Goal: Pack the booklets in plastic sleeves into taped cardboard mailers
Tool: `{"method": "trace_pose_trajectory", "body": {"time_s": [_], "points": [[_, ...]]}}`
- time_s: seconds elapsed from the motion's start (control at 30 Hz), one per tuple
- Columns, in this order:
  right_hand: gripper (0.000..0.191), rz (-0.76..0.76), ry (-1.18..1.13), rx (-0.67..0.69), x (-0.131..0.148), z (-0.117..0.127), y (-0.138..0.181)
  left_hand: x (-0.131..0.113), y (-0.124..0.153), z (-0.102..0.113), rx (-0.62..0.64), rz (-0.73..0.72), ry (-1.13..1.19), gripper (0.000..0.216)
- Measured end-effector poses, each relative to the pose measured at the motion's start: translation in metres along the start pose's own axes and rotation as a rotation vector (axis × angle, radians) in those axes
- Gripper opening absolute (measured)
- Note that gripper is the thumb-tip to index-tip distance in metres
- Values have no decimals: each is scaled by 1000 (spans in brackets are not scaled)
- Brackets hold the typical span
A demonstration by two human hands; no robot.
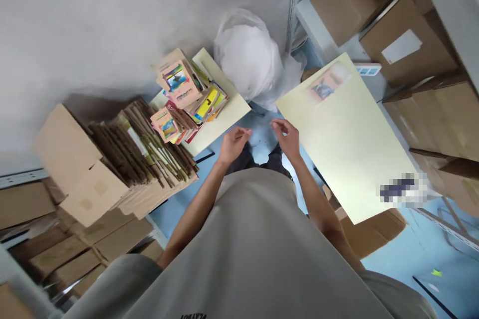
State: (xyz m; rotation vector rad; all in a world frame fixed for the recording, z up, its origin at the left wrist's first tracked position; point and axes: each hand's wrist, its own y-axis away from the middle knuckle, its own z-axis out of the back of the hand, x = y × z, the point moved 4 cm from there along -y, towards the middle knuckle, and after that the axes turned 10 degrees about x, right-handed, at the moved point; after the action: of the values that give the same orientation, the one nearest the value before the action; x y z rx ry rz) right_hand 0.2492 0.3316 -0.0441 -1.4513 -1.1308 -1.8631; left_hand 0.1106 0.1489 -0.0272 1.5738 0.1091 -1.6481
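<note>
As I view it remotely, the printed card pile (190, 93) lies at ten o'clock from the left hand (234, 144), the nearer of the two; at three o'clock from the right hand (287, 137), a pale tabletop (352, 134) runs its long axis from eleven to five. Both hands hang apart, fingers loosely curled and partly open, and I see nothing held or touched.
</note>
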Motion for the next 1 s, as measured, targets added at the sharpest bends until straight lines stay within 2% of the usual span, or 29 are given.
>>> {"method": "trace_pose_trajectory", "body": {"time_s": [0.13,0.23,0.3,0.4,0.53,0.57,0.6,0.67,0.73,0.8,0.9,1.0], "points": [[46,62,18,43,20,-48,13,0,28,41,-69,-103,53,54],[47,110,32,49,28,-99,18,6,59,91,-117,-188,35,53],[50,131,46,63,31,-142,18,13,85,136,-182,-257,-42,51],[53,167,39,98,36,-218,18,32,131,214,-322,-325,-268,45],[56,186,47,210,51,-327,23,72,191,319,-454,-287,-541,28],[56,184,60,256,55,-353,26,84,205,341,-456,-252,-593,35],[56,180,74,303,59,-377,30,96,216,361,-440,-207,-639,53],[55,166,105,400,67,-420,37,123,236,392,-371,-103,-707,100],[57,139,142,487,70,-456,43,147,252,410,-282,-30,-745,137],[61,89,205,562,69,-484,50,166,262,417,-208,-6,-758,154],[65,-15,306,678,65,-513,59,182,273,415,-164,-35,-726,151],[72,-122,300,724,63,-523,65,182,281,413,-176,-100,-651,131]]}}
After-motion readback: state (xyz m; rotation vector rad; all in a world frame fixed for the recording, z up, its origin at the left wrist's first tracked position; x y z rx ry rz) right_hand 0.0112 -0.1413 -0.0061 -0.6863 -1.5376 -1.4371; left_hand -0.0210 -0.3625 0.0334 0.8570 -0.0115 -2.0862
